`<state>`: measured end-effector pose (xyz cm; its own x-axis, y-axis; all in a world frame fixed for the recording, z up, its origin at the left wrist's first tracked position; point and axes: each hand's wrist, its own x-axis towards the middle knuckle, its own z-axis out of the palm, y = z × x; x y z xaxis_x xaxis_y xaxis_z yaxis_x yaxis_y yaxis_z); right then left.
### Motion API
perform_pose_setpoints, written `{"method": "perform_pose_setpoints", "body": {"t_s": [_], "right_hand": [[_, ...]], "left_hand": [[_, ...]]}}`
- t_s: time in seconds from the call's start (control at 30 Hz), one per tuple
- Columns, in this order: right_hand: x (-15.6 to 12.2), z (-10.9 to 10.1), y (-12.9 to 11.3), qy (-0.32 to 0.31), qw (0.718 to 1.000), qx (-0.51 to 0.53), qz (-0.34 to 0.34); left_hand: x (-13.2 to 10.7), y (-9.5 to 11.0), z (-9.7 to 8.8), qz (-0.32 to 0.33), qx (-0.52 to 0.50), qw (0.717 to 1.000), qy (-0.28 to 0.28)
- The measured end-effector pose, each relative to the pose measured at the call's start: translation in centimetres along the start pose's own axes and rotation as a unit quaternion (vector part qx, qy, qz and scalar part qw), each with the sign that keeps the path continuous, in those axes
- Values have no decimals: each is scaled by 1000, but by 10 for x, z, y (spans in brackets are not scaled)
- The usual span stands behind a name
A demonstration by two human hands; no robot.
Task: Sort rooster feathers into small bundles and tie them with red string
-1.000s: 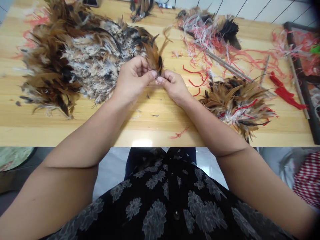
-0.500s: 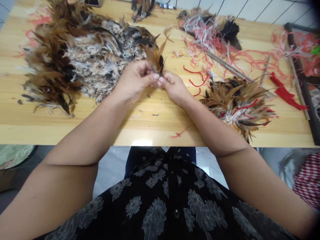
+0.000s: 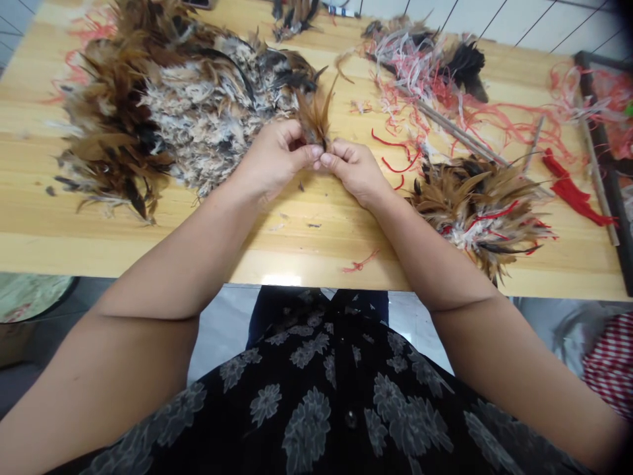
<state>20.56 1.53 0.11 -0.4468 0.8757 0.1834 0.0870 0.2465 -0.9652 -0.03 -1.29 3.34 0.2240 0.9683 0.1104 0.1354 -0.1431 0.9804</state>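
A small bunch of brown feathers (image 3: 316, 113) stands tip-up between my hands, above the wooden table. My left hand (image 3: 287, 150) pinches the base of the bunch between thumb and fingers. My right hand (image 3: 352, 166) is closed beside it, its thumb and fingertips pressed at the same base and touching the left fingertips. Any thread or tie at the quill ends is hidden by the fingers. Left of my hands spreads a large pile of brown, white and black feathers (image 3: 198, 119). By my right forearm lies a heap of brown feather bunches (image 3: 475, 204) with red ties.
Short red strings (image 3: 395, 165) lie right of my hands. Behind them is a tangle of pink and white strands (image 3: 415, 59) with thin sticks (image 3: 459, 132). A red strip bundle (image 3: 573, 188) and a dark frame (image 3: 606, 158) are at the right. The table's front edge (image 3: 316, 285) runs near my body.
The view has shifted slightly, so the table things appear a little further right. The feather bunch has turned a bit in my fingers, and its dark feather shows less. Both hands stay pinched together.
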Motion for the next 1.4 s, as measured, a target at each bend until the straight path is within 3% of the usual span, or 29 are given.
{"method": "perform_pose_setpoints", "body": {"t_s": [0.1,0.23,0.3,0.43,0.57,0.73,0.83,0.97,1.13,1.27,1.4], "right_hand": [[-1,-2,0,12,1000,-15,16],[0,-2,2,40,998,7,49],[2,-1,2,57,996,24,61],[5,-1,-1,93,991,48,87],[5,0,-5,113,987,52,103],[5,1,-8,119,986,53,104],[4,2,-8,120,987,52,98],[4,3,-5,116,989,47,82],[6,2,4,104,991,40,74],[6,1,12,91,994,26,61],[6,1,19,73,997,-1,41]], "left_hand": [[2,2,-14,21,20,999,22],[4,14,-43,82,101,979,156],[0,24,-54,60,185,965,173],[-10,38,-59,-7,327,938,113],[-14,41,-55,-75,453,888,38],[-12,37,-53,-135,509,850,24],[-10,30,-57,-141,461,876,25],[-10,28,-60,-62,330,940,53],[-11,27,-52,19,199,975,96],[-2,4,-46,35,65,995,69],[9,-20,-33,44,-1,997,59]]}}
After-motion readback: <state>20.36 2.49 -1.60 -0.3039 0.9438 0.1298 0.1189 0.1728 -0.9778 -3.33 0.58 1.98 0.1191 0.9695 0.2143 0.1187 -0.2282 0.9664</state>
